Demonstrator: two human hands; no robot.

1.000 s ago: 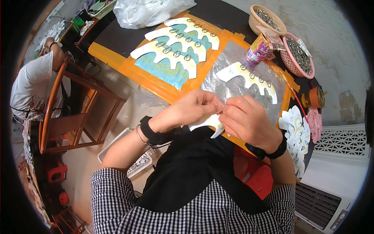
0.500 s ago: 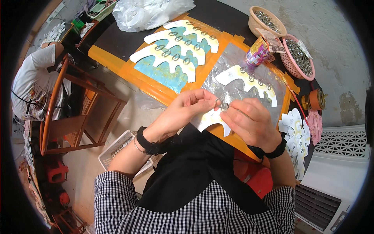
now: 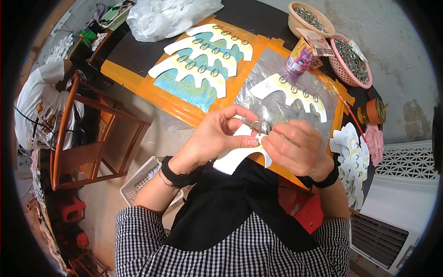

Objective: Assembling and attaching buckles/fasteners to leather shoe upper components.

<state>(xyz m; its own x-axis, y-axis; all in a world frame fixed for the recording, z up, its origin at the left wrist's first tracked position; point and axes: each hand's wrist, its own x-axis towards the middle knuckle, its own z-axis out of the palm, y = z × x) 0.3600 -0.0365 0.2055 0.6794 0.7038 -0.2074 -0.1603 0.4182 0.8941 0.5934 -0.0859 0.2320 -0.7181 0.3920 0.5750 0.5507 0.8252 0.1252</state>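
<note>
The piece [image 3: 230,160], white and notched, is up between your hands. Your table [image 3: 131,55] stretches out beyond it. Well beyond the piece to its left sits the bag [image 3: 168,19]; nearer on that side lie three ringed pieces [image 3: 191,45]. The pink basket [image 3: 340,66] stands beyond it, to the right. Your left hand [image 3: 216,137] grips its left part, thumb on top. Your right hand [image 3: 299,148] is curled closed at its right; I cannot tell what those fingers pinch. A ring [image 3: 259,123] stands at its far edge.

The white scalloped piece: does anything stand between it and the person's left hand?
Nothing visible does: the left hand has its thumb directly on the white piece. A metal ring shows near that thumb, toward the right hand.
</note>
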